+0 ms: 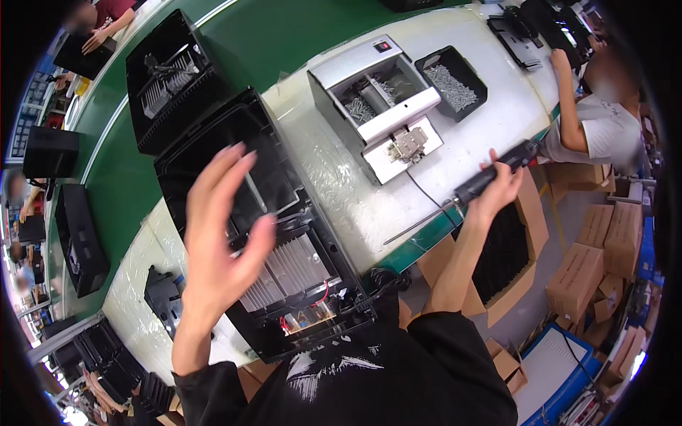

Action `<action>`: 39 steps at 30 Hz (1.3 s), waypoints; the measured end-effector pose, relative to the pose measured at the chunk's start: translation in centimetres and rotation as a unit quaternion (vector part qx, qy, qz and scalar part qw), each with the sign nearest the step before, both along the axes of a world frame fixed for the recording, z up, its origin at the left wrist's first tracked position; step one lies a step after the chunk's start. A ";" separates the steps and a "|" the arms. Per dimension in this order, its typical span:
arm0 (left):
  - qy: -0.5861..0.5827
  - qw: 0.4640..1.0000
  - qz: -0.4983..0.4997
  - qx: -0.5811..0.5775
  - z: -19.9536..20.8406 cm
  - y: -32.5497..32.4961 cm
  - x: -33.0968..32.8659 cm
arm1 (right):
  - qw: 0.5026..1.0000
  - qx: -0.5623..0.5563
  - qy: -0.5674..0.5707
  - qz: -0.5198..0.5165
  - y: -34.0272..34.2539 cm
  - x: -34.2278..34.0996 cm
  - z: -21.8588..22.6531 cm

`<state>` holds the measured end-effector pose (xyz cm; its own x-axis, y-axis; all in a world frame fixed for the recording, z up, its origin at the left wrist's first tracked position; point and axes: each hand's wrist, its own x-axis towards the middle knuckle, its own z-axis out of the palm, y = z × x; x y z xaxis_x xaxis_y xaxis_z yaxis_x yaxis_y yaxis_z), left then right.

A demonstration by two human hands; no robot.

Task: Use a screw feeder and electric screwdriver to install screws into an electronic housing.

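Observation:
My right hand (497, 190) is wrapped round a black electric screwdriver (474, 186), whose long thin bit points left over the table edge. My left hand (222, 245) hovers, fingers spread and a little blurred, above an open black plastic housing (284, 181). Nothing is in its grasp. Inside the housing's near end sit a ribbed grey metal heat sink (295, 266) and a small circuit board (312, 317) with red wires. A silver screw feeder (334, 67), holding loose screws, stands beyond the housing to the right. The left hand covers part of the housing.
A black bin of screws (451, 84) sits beside the feeder. Another black housing (167, 82) rests on the green conveyor belt (273, 35). At right, an open carton (536, 213) holds black parts, and a co-worker (597, 124) works at the table. Stacked cartons (574, 273) stand beyond.

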<state>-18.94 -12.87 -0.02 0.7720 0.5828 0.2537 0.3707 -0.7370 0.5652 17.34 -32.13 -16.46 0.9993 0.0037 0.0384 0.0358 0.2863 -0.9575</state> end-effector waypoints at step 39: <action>-0.267 0.798 0.393 -0.370 -7.7 -12.0 -9.4 | 0.856 0.138 -0.406 0.288 1.7 -5.2 18.8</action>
<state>-28.33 -24.89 -7.73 -0.0098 0.9769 -0.2133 0.1145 0.2130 0.9703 12.10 -30.48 2.34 0.4775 0.3654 0.7991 0.4342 0.6925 -0.5761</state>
